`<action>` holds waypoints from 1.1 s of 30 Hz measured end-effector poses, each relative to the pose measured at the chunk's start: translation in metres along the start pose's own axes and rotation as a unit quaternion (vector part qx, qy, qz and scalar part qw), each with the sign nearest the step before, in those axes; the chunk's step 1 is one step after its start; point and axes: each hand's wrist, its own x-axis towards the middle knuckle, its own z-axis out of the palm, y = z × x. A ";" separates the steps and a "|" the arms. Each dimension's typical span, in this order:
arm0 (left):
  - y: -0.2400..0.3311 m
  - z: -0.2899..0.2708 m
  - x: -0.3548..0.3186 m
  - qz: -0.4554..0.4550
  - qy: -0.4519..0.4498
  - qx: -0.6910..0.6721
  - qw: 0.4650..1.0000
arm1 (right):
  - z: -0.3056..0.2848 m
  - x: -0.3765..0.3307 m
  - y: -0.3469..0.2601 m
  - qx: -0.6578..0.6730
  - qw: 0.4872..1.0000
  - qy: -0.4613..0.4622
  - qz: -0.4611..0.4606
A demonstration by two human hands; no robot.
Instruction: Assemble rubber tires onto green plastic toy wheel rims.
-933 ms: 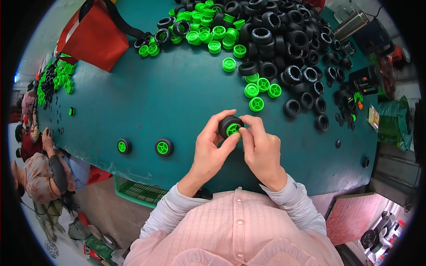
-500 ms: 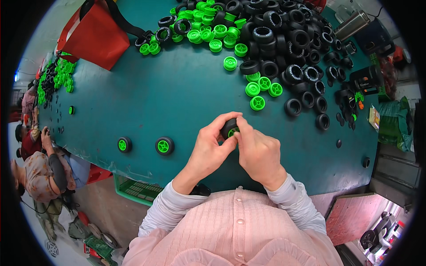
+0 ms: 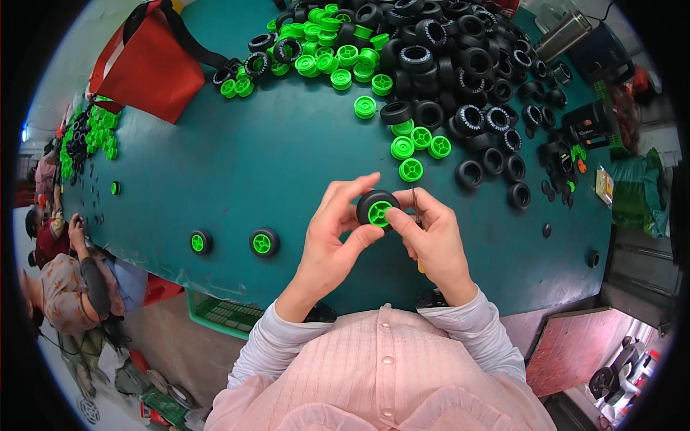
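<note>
In front of my chest is a small toy wheel (image 3: 379,210), a black tire around a green spoked rim, its face turned up toward me. My left hand (image 3: 332,228) steadies it from the left between thumb and fingers, the index finger stretched out. The thumb of my right hand (image 3: 436,237) presses on the rim's right side. Tucked in the right hand's fingers is a thin metal tool with a yellow handle (image 3: 421,266); its exact kind is partly hidden. Two similar wheels, one nearer (image 3: 264,243) and one farther left (image 3: 201,242), stand on the green tabletop (image 3: 172,172).
Loose green rims (image 3: 411,170) and a large heap of black tires (image 3: 471,176) spread across the far side. A red bag (image 3: 154,79) stands at the far left, a metal flask (image 3: 564,37) and black mug (image 3: 591,123) at the right. People (image 3: 65,284) sit along the left.
My hands have loosened around the wheel and spread apart slightly, so its green face shows. The left index finger has lifted. The thin tool in my right hand has come into sight.
</note>
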 end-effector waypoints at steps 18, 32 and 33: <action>-0.009 0.009 -0.003 0.073 -0.030 0.070 0.994 | 0.001 -0.010 0.001 0.081 0.994 -0.068 0.030; 0.000 0.013 -0.003 -0.024 -0.004 -0.169 0.985 | 0.001 -0.006 0.000 -0.013 0.999 -0.026 -0.022; -0.002 0.014 -0.005 -0.011 0.002 -0.142 0.990 | 0.002 -0.007 0.002 0.008 1.000 -0.028 -0.010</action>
